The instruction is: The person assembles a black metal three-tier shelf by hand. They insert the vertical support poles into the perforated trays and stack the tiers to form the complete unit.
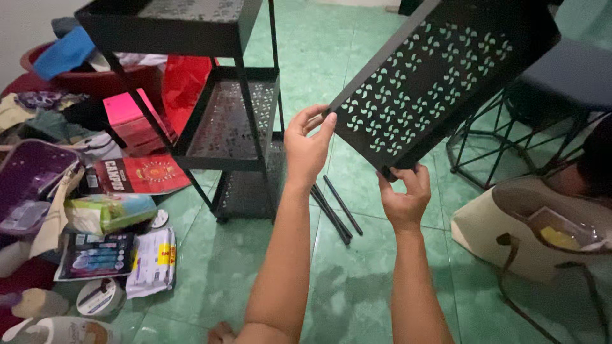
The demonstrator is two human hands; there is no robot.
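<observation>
We hold the loose perforated black tray (440,76) tilted in the air, right of the black rack (223,114): left hand (307,148) and right hand (403,197) both clamp its lower edge. Rack frame stands with three trays fitted; this tray and the black rods (335,210) on the floor by its foot remain unmounted.

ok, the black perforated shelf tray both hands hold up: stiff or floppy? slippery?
The perforated shelf tray looks stiff: it stays flat, held only at one end. Probably light, being full of cutouts. The left hand and right hand pinch its rim, so likely grippable.

Both forearms are bare, with no sleeves showing. The left hand (307,150) and right hand (404,197) are uncovered. Nails are short.
</observation>
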